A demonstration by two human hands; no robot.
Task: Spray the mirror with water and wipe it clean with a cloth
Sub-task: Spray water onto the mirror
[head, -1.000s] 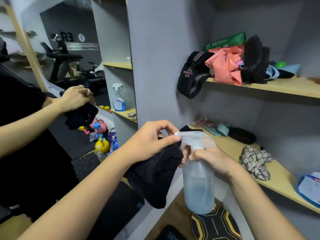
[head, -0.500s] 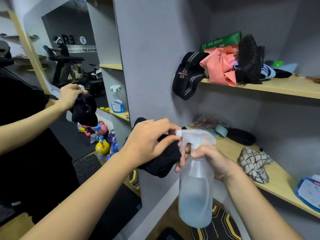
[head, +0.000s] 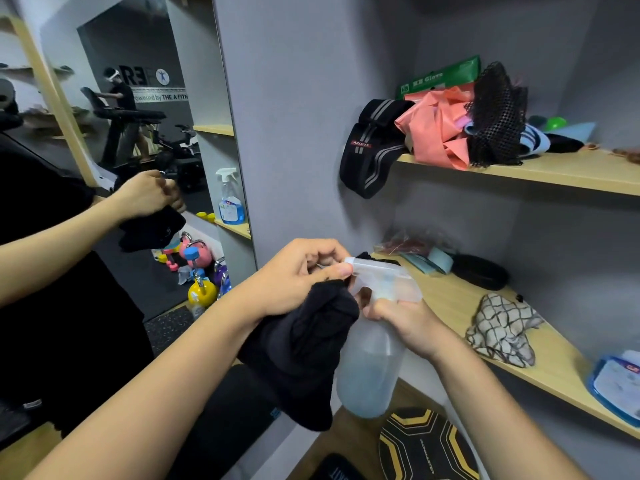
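A tall mirror [head: 104, 46] fills the left of the view and reflects my arm, the cloth and a gym. My right hand [head: 403, 318] grips the neck of a translucent spray bottle [head: 369, 372] with a little water in it. Its white nozzle [head: 367, 265] points left. My left hand [head: 294, 282] holds a black cloth [head: 301, 358] that hangs below it, and its thumb and fingers pinch at the nozzle tip. Both hands are in front of the grey panel beside the mirror, right of the glass.
Two wooden shelves [head: 540, 171] run along the right wall with straps, a pink cloth [head: 436, 133], a black mesh bag and a checked rag [head: 502, 330]. A black-and-yellow pad [head: 426, 448] lies on the floor below. The grey panel [head: 294, 116] borders the mirror.
The bottle and both hands stay together in front of the panel. The black cloth, bunched under my left hand half a second ago, now hangs lower. My left fingers have closed in on the nozzle tip.
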